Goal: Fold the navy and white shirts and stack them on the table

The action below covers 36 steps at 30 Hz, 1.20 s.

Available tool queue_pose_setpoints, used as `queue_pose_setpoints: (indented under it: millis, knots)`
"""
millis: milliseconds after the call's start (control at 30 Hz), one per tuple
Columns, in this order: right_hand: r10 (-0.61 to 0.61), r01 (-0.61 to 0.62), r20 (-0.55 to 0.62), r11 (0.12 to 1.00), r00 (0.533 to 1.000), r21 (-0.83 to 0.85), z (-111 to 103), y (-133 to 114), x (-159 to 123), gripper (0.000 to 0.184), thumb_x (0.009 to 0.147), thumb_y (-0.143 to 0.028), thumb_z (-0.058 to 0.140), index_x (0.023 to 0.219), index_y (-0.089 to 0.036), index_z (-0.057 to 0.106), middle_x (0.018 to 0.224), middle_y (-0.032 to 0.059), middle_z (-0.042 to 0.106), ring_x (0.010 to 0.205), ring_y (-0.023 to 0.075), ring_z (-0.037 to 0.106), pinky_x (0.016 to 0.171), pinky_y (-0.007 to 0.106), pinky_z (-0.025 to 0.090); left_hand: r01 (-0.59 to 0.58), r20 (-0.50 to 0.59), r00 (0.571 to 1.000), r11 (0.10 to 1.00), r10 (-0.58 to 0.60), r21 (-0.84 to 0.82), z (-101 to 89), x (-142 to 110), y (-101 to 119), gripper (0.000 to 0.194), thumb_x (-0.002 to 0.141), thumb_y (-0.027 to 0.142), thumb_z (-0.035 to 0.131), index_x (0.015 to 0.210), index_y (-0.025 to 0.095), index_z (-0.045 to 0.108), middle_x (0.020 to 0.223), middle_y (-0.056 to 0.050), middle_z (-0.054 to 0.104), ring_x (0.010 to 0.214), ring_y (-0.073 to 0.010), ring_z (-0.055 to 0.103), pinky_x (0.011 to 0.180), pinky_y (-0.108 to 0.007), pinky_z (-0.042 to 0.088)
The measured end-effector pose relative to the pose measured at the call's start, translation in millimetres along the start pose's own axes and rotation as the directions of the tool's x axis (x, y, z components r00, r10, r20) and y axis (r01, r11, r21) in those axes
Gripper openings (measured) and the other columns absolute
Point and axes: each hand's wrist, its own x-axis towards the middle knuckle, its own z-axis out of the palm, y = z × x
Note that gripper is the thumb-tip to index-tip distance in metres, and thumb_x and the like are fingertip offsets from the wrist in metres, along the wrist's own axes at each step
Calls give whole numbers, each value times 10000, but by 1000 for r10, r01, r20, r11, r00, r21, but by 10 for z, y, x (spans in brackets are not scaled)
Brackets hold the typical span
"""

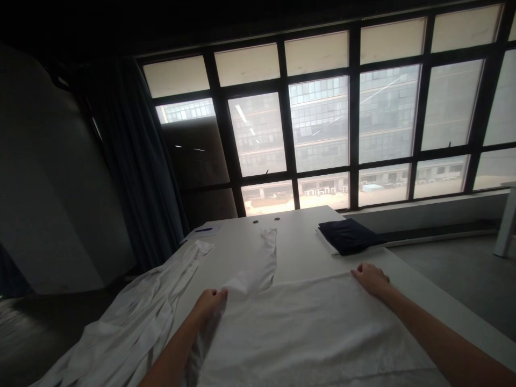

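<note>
A white long-sleeved garment (314,322) lies spread over the near part of the white table (298,247). One sleeve (268,258) stretches away from me toward the far end, its cuff crumpled. My left hand (211,303) pinches the garment's edge at the left, close to where the sleeve begins. At the far right corner, my right hand (371,278) grips the edge between thumb and fingers. Between the two hands the edge runs nearly straight, with soft wrinkles below it. The garment's near end is cut off by the bottom of the view.
More white garments (133,312) lie heaped along the table's left side. Dark folded cloth (349,235) rests on something white at the right edge. At the far left corner a blue pen (203,230) lies on paper. Windows and a dark curtain (137,161) stand behind.
</note>
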Motion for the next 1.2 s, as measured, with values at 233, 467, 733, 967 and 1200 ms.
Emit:
queue_pose_setpoints:
  millis: [233,467,733,967,1200]
  knots:
    - [-92,96,-47,992,995,79,-49,-58,50,360,1021,-311,346,1078,-135,656,953,148,715,858,219,678,743,309,430,-120,-26,992,987,124,109,-33,-89,203,309,966,439,410,790,212,525,789,-60,657,755,-219,653,672,-297,466]
    - [-184,183,-180,983,966,-22,-108,-336,-316,382,947,-132,332,1238,-95,575,1229,255,601,1134,345,575,924,454,380,-328,11,941,906,337,268,116,-372,543,260,981,306,379,959,203,616,946,-108,655,978,-270,625,818,-358,461]
    - [-687,685,-21,721,726,104,124,-1645,-889,299,957,-201,419,1069,-224,695,1146,68,693,1077,200,604,996,313,378,-739,286,674,627,681,247,1050,-648,1249,260,925,226,509,1136,234,660,1160,-85,677,1100,-240,604,1018,-370,424]
    - [-728,710,98,684,678,165,388,-1738,-975,589,991,-415,384,1501,-126,437,1571,142,415,1462,268,339,1203,429,199,-769,333,639,594,694,238,1306,-629,1183,458,982,333,469,1411,192,539,1508,-137,496,1392,-281,447,1180,-450,340]
    - [-492,502,183,865,851,-10,258,-614,-558,786,962,-643,269,1571,-148,313,1642,119,253,1526,288,183,1227,498,81,-715,451,691,627,565,310,903,-657,725,647,1008,547,378,1566,222,342,1645,-100,258,1514,-297,242,1234,-498,221]
